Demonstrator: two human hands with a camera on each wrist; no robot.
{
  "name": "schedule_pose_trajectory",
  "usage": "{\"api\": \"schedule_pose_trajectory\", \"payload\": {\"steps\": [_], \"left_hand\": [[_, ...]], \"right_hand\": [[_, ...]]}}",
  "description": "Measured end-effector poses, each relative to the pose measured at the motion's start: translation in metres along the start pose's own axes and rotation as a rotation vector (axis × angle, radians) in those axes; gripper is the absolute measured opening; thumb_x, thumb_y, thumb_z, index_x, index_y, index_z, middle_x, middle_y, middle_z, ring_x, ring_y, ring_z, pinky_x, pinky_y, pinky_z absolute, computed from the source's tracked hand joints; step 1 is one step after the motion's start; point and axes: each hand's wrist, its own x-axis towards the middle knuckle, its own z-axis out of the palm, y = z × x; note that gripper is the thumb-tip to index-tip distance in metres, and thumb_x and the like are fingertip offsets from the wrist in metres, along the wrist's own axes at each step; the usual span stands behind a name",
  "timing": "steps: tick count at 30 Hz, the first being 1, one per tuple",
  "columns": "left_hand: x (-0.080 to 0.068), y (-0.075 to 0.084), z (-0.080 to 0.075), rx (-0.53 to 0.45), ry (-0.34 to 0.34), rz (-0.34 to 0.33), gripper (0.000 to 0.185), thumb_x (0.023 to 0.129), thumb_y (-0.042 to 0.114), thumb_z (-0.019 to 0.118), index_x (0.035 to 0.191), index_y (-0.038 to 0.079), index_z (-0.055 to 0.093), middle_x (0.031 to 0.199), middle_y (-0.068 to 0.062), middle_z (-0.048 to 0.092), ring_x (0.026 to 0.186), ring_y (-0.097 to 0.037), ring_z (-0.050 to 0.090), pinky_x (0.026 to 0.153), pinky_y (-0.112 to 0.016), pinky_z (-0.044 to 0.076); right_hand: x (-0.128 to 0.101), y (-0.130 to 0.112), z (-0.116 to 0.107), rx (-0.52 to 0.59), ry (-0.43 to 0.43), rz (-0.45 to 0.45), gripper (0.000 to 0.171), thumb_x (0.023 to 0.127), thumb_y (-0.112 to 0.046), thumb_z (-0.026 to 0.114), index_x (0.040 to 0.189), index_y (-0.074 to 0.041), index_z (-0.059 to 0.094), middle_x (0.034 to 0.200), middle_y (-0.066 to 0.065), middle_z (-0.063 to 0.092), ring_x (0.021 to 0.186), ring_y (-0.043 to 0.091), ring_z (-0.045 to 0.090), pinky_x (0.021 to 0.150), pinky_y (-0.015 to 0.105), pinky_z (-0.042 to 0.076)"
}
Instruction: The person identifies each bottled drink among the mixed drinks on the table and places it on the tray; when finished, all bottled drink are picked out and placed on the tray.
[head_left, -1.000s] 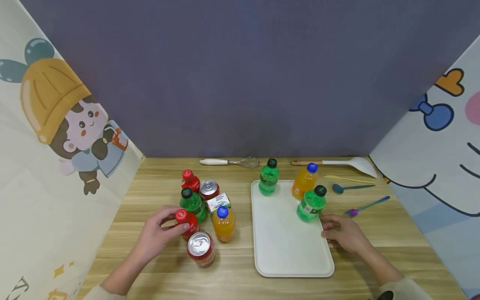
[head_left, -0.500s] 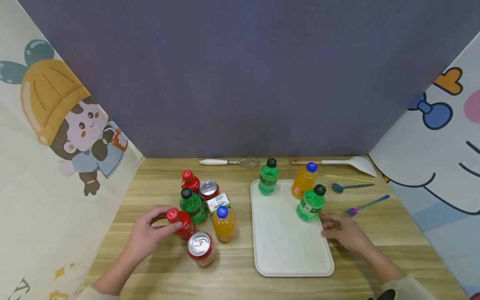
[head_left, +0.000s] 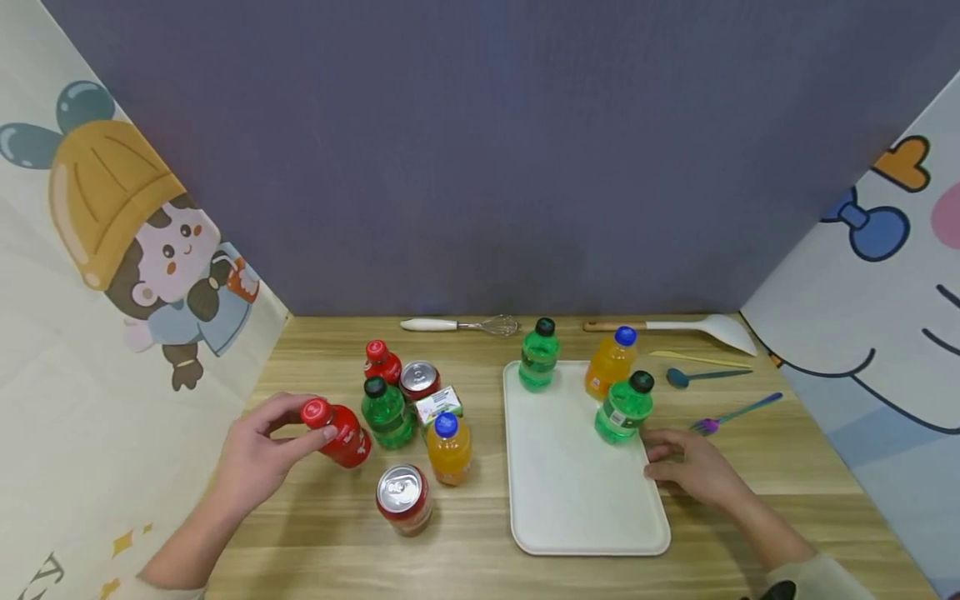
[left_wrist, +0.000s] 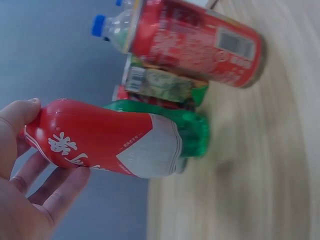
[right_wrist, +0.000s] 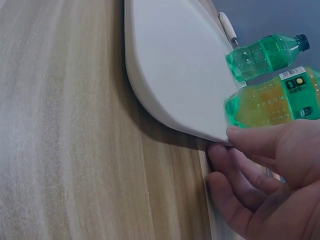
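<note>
Red bottle (head_left: 348,438) (capped) in left hand (head_left: 255,457).

Tilted red bottle (head_left: 347,438) in left grip (head_left: 255,454)

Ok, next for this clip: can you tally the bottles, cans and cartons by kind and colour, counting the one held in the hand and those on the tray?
Red bottles: 2
Green bottles: 3
Orange bottles: 2
Red cans: 2
Small carton: 1
Total: 10
</note>
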Motion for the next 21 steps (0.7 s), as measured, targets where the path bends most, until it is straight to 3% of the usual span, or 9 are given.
{"api": "schedule_pose_trajectory", "payload": {"steps": [4, 21], "left_hand": [[0.005, 0.01, -0.011, 0.03, 0.028, 0.015, 0.034, 0.083, 0.009, 0.086, 0.115, 0.01, 0.073, 0.103, 0.014, 0.067, 0.092, 0.001, 0.065, 0.069, -0.019, 0.06], [0.032, 0.064, -0.043, 0.101, 0.06, 0.078, 0.031, 0.084, 0.011, 0.085, 0.113, 0.011, 0.074, 0.095, 0.016, 0.072, 0.087, 0.0, 0.067, 0.066, -0.017, 0.059]], "right_hand": [[0.001, 0.0, 0.0, 0.0, 0.003, -0.006, 0.062, 0.086, -0.01, 0.081, 0.141, 0.004, 0.056, 0.11, 0.015, 0.07, 0.086, 0.023, 0.07, 0.067, 0.035, 0.063], [0.003, 0.002, -0.001, -0.044, 0.014, -0.019, 0.061, 0.085, -0.01, 0.082, 0.14, 0.003, 0.057, 0.107, 0.014, 0.071, 0.079, 0.022, 0.07, 0.062, 0.035, 0.061]]}}
